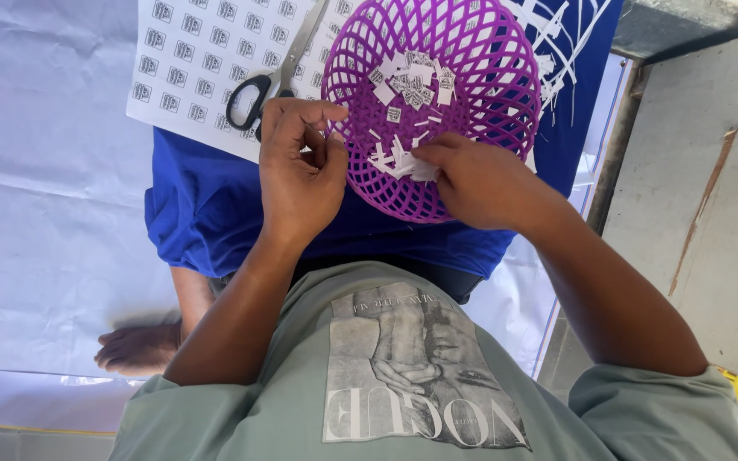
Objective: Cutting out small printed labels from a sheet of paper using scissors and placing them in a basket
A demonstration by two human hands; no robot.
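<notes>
**Both hands at the purple basket**

My left hand [301, 175] sits at the near-left rim of the purple basket [506, 68], wrist bent back toward me, fingers [318, 115] curled loosely inward on themselves; I cannot tell whether anything is pinched inside them. My right hand [480, 183] reaches in over the near rim from the right, forearm angled across my lap, and its fingertips grasp a small bunch of cut paper bits [399, 158]. More paper bits [412, 81] lie in the basket's middle.

The basket rests on a blue cloth [207, 205] over my lap. Just beyond my left hand lie black-handled scissors [258, 94] on a printed sheet [198, 51], crowding that side. A white floor covering [44, 213] spreads open to the left. A grey wall [711, 196] stands close on the right.
</notes>
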